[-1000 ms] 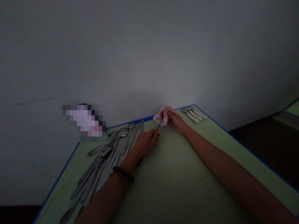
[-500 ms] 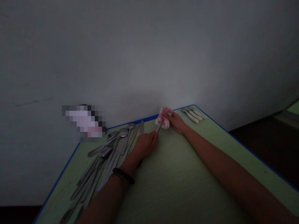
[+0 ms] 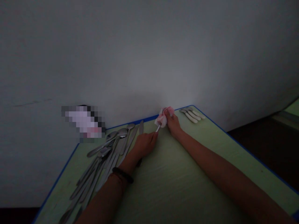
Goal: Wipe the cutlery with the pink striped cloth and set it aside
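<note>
Closed round a slim metal piece of cutlery (image 3: pixel 158 128) is my left hand (image 3: pixel 146 145), which wears a dark bracelet at the wrist. The far end of that piece goes into a pink and white cloth (image 3: pixel 161 119), so its kind is hidden. My right hand (image 3: pixel 173 123) grips the cloth around that end, fingers bent and thumb on top. Left of my left hand lies a pile of metal cutlery with spoons (image 3: pixel 122 133) and table knives (image 3: pixel 140 127). Several white-handled pieces of cutlery (image 3: pixel 192 116) lie side by side beyond my right hand.
The light green table (image 3: pixel 187 174) has a blue edge and stands against a grey wall (image 3: pixel 149 56). A pixelated object (image 3: pixel 84 123) leans at the back left corner. Dark floor (image 3: pixel 257 137) shows to the right.
My right hand has turned a little around the cutlery, and the cloth has folded into another shape. My left hand keeps its hold in nearly the same place.
</note>
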Demonstrator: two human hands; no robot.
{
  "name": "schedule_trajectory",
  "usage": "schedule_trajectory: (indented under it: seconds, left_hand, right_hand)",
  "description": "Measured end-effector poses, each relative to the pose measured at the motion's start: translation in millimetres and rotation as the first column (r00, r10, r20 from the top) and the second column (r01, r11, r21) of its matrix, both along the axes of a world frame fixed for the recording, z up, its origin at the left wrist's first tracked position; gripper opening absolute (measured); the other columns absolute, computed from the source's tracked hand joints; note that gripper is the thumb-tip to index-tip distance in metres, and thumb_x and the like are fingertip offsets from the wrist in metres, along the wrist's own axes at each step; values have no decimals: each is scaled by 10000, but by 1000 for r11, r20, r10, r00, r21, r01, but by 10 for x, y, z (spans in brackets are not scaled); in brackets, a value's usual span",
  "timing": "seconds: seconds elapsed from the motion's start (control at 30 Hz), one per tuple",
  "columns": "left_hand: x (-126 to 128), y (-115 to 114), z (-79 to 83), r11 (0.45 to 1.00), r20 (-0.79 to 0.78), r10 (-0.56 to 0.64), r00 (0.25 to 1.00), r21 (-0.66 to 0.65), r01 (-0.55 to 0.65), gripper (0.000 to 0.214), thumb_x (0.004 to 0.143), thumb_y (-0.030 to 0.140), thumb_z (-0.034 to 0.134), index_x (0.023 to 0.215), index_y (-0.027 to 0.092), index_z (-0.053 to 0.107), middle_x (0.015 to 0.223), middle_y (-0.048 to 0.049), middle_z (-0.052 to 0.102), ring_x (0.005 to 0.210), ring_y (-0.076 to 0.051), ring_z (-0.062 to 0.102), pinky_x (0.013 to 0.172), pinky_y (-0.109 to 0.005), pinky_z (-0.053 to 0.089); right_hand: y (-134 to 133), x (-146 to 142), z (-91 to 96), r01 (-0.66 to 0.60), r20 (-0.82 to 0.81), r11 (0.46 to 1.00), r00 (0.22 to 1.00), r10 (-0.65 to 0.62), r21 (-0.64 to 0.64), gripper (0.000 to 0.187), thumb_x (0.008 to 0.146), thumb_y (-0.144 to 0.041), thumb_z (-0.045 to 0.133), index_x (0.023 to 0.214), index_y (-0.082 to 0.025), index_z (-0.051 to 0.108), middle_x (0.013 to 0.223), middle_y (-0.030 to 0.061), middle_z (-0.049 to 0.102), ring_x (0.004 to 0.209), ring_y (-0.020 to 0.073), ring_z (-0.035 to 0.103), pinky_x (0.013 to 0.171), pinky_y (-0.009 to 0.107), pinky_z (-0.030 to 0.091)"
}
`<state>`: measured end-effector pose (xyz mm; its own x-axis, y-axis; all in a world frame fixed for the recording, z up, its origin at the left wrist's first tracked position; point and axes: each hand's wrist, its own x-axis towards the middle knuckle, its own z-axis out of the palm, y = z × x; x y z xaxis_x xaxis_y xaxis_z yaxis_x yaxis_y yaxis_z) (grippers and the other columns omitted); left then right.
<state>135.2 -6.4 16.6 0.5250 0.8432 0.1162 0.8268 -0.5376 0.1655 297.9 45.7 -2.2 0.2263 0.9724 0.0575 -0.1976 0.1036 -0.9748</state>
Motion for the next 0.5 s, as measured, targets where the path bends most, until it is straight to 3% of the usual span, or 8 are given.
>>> schedule_trajectory:
  seconds: [0.07,0.2,0.33,0.5]
  left_hand:
    - [2,7,10,1000,-11,11,1000,-10,-11,433,954,337,232,792,188,604,719,-78,669,666,-212,631,588,-285,375]
    - [-6,23,15,999,-17,23,1000,-44,-24,410,954,310,242,790,181,594,738,-55,666,679,-190,621,614,-278,383]
    - [-27,27,13,997,39,39,998,-64,-37,435,955,335,243,753,169,590,683,-42,637,663,-175,601,607,-269,364]
    - [-60,10,11,996,106,-18,994,-88,27,458,945,336,257,649,162,561,563,-17,562,539,-139,522,551,-257,318]
  right_hand:
    - [-47,-108,10,72,73,997,995,-70,-33,526,722,-666,480,833,-167,599,724,46,628,725,159,568,605,250,417]
    - [-74,-225,-16,2,153,1000,988,-3,8,531,716,-668,488,715,-150,603,656,44,615,625,145,549,569,255,405]
    - [6,-194,-95,-48,-25,998,998,49,52,465,708,-610,555,763,-151,609,670,38,638,650,148,581,614,258,447]
    - [90,-150,-131,21,-259,987,966,22,161,361,740,-550,557,812,-196,573,704,14,636,698,144,594,645,259,460]
